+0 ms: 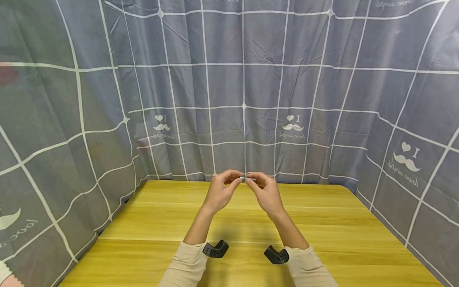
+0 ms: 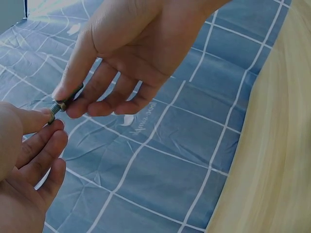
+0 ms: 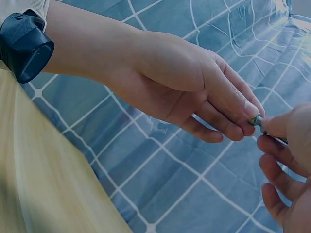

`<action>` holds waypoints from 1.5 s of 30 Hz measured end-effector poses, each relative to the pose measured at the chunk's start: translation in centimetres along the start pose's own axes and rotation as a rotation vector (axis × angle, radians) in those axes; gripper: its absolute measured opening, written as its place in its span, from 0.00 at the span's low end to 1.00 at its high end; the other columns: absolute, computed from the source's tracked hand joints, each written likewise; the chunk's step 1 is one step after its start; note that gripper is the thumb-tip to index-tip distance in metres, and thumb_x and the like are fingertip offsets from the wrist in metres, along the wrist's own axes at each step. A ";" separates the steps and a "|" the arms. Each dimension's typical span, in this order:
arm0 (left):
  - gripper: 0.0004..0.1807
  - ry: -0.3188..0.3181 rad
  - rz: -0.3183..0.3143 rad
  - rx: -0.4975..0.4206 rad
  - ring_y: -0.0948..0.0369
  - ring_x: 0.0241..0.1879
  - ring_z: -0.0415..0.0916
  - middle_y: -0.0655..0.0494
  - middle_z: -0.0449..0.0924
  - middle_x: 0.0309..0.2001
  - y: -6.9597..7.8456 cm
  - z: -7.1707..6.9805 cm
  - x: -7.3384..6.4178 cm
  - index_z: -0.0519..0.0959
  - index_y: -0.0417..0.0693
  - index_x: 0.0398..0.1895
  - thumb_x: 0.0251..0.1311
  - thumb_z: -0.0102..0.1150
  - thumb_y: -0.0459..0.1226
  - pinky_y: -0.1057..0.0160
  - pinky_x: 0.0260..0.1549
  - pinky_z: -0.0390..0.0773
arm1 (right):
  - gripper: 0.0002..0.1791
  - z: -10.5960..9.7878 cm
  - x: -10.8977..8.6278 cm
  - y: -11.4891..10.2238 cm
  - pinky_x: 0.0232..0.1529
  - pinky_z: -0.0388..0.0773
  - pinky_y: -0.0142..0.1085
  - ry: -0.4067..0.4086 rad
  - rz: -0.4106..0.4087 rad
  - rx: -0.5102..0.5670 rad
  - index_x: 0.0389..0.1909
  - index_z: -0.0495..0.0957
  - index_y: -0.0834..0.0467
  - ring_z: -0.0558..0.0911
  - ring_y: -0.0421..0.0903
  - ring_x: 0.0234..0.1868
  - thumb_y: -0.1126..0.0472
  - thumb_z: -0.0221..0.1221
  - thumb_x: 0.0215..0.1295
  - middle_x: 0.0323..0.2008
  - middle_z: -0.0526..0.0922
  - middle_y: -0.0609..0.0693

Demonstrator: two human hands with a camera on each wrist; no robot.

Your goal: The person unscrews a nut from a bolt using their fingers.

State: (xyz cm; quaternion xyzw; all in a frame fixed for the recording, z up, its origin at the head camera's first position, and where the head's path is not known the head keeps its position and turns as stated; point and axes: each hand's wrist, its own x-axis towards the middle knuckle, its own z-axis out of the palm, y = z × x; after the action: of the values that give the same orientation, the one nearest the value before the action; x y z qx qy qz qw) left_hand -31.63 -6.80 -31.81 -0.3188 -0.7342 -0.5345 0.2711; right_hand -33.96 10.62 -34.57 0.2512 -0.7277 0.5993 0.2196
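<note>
Pinching both ends of a small grey threaded metal bolt point(image 2: 55, 108): bare left hand point(image 1: 220, 193) has thumb and fingers on one end, bare right hand point(image 1: 269, 194) on the darker other end, yellow wood-grain tabletop point(image 1: 157, 223) lower than the grip. Looks like a screwing step, on or off I can't tell; next move probably wants both ends lined up for a twist.

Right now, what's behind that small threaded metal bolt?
Behind the bolt hangs a grey cloth curtain with white grid lines. The bare left hand and right hand partly cover the bolt; anything beyond the curtain is hidden.
</note>
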 end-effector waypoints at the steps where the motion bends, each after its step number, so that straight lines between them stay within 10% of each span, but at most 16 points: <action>1: 0.06 0.000 0.003 0.001 0.43 0.40 0.83 0.38 0.85 0.39 0.2 -0.1 0.0 0.83 0.27 0.44 0.69 0.59 0.22 0.40 0.45 0.81 | 0.08 0.0 0.0 0.0 0.53 0.80 0.49 -0.002 -0.008 0.005 0.49 0.85 0.62 0.83 0.52 0.48 0.65 0.64 0.73 0.47 0.85 0.54; 45: 0.05 0.013 0.002 -0.018 0.42 0.39 0.82 0.39 0.86 0.38 0.5 -0.3 -0.1 0.84 0.28 0.43 0.68 0.60 0.22 0.39 0.44 0.80 | 0.17 0.3 -0.1 0.1 0.54 0.79 0.51 -0.025 -0.050 0.049 0.59 0.80 0.62 0.82 0.55 0.54 0.65 0.65 0.72 0.54 0.83 0.58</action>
State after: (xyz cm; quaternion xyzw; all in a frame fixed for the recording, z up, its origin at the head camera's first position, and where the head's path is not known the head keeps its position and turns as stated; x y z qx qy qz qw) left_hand -31.18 -6.96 -31.46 -0.3185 -0.7272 -0.5431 0.2736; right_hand -33.96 10.39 -34.71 0.2820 -0.7092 0.6079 0.2191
